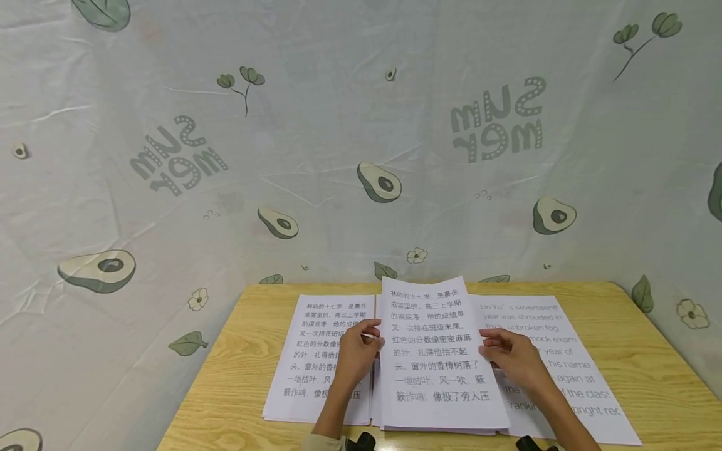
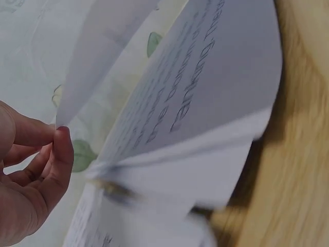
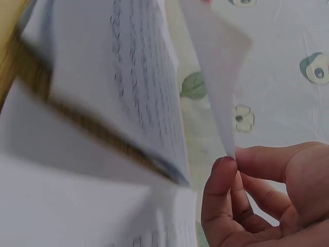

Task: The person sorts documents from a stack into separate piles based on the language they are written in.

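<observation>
A white sheet of paper (image 1: 434, 360) printed with Chinese text is held up over the middle pile, overlapping it in the head view. My left hand (image 1: 355, 354) pinches its left edge between thumb and fingertip, seen closely in the left wrist view, where the sheet (image 2: 103, 51) rises from the hand (image 2: 38, 170). At the opposite edge, my right hand (image 1: 516, 360) pinches it the same way; the right wrist view has the sheet (image 3: 218, 67) bowing up from the hand (image 3: 267, 200). Most of the middle pile is hidden behind the sheet.
To the left lies a paper stack (image 1: 316, 319) with Chinese text, partly behind my left forearm. Larger English print covers the paper stack (image 1: 541, 313) on the right. All rest on a wooden table (image 1: 225, 376); an avocado-patterned cloth (image 1: 327, 156) hangs behind its far edge.
</observation>
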Motion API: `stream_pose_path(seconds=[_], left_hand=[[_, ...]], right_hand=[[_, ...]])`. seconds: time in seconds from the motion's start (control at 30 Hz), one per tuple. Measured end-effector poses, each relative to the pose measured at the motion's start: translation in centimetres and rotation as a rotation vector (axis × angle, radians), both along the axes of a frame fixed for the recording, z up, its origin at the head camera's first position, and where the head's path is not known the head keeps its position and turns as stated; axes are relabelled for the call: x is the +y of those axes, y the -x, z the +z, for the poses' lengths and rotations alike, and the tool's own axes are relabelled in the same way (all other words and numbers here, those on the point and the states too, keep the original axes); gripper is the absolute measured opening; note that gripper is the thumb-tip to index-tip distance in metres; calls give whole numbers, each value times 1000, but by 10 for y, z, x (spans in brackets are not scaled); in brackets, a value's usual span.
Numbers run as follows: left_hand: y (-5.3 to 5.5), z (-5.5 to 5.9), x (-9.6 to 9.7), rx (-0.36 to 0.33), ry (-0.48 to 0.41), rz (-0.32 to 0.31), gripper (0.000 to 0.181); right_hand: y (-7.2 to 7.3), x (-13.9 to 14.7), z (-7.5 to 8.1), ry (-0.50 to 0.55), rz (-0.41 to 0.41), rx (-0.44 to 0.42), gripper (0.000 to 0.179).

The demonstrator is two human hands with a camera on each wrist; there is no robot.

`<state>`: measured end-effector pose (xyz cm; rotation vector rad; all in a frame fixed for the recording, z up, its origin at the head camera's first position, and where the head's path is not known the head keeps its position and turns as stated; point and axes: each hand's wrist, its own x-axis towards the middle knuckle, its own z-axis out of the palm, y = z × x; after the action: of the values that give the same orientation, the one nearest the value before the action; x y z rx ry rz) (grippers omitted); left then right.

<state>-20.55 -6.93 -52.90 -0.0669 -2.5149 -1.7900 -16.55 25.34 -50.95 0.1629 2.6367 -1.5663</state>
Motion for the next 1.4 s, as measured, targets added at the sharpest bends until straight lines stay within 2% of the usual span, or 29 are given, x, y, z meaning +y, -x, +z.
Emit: stream_pose_path(seconds=[0.43,0.77,1.1,1.4], left_hand=[[5,1,-59,1,80,52,39],[10,-2,-95,4,153,102,39],[15,-3,-127,2,169,128,40],[21,-5,-155,-61,133,148,40]], right_hand=[[10,-59,-1,159,10,1,43],[16,-101,-10,237,-27,5,39],[21,-137,-15,295,-28,11,39],[23,-161,-20,378,-12,3,38]])
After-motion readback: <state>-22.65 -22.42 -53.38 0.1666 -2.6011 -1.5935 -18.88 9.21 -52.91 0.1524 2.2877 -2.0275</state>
